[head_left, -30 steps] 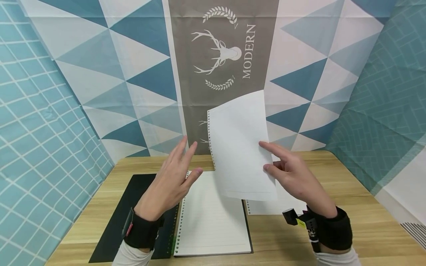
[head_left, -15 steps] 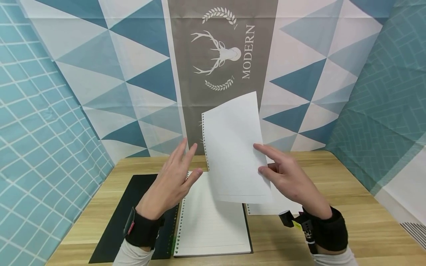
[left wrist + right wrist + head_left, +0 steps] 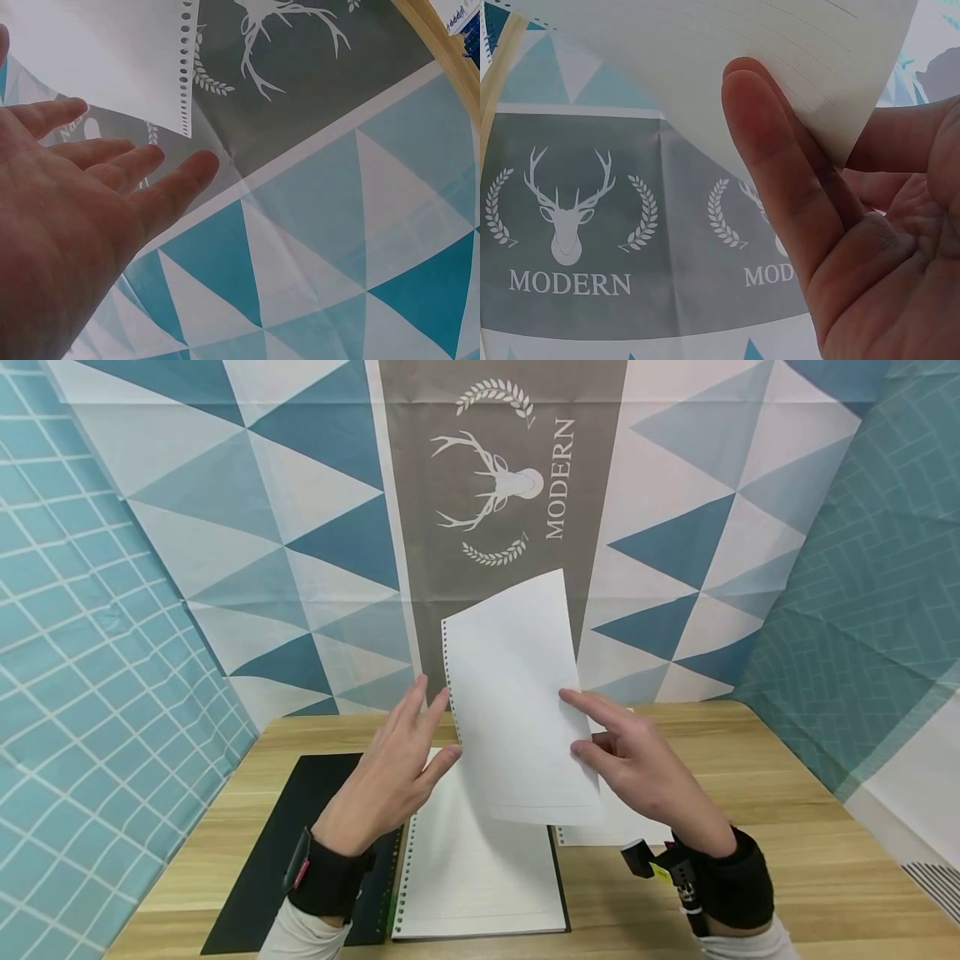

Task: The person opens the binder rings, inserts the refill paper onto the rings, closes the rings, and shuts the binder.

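Observation:
A loose sheet of white paper (image 3: 510,710) with punched holes down its left edge is held up over an open ring-hole notebook (image 3: 480,893). My right hand (image 3: 637,752) pinches the sheet's right edge between thumb and fingers; in the right wrist view, faint ruled lines show on the paper (image 3: 810,45). Beside the punched edge is my left hand (image 3: 390,768), its fingers extended and spread. The left wrist view shows that hand (image 3: 67,202) with nothing in its grasp, close to the row of holes; contact there is hard to tell.
The notebook's black cover (image 3: 315,843) lies folded out to the left on the wooden table (image 3: 720,777). Another punched white sheet (image 3: 630,818) lies right of the notebook, partly hidden by the raised sheet and right hand. A patterned cloth (image 3: 330,527) hangs behind the table.
My right hand has carried the sheet leftward and slightly down, bringing its punched edge close to my left hand. The left hand has shifted only slightly.

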Motion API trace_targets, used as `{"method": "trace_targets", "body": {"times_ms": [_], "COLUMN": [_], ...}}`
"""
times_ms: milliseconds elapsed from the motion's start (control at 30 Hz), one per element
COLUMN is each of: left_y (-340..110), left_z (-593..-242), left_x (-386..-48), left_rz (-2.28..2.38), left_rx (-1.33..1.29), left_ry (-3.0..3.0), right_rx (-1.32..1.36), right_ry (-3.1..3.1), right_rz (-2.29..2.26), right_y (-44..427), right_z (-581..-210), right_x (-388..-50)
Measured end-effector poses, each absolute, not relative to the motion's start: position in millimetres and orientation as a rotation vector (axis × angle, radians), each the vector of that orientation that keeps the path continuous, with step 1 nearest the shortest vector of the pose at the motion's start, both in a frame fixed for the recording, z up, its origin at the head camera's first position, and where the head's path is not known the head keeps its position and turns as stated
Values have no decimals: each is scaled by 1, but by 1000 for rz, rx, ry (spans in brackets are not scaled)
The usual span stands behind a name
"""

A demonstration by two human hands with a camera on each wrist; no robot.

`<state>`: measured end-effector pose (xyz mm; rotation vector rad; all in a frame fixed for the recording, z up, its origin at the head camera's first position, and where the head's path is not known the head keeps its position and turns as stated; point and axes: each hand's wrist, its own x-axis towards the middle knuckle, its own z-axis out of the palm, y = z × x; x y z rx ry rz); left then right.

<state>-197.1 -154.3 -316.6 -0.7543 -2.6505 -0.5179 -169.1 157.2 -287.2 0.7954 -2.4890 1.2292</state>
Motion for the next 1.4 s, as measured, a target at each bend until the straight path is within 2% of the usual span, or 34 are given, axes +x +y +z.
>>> {"method": "trace_targets", "body": {"times_ms": [1033, 1400], "left_y": [-150, -150], "left_z": [-319, -318], "left_x": [-198, -196], "left_rz": [-475, -461], "left_rx": [-762, -734], "left_ry": [-2651, -2696], "right_rx": [796, 906], "right_ry": [-2486, -2479], "right_rz": [1231, 1374], "right_y": [150, 136], "right_z": [-291, -293], "right_x": [-169, -165]}}
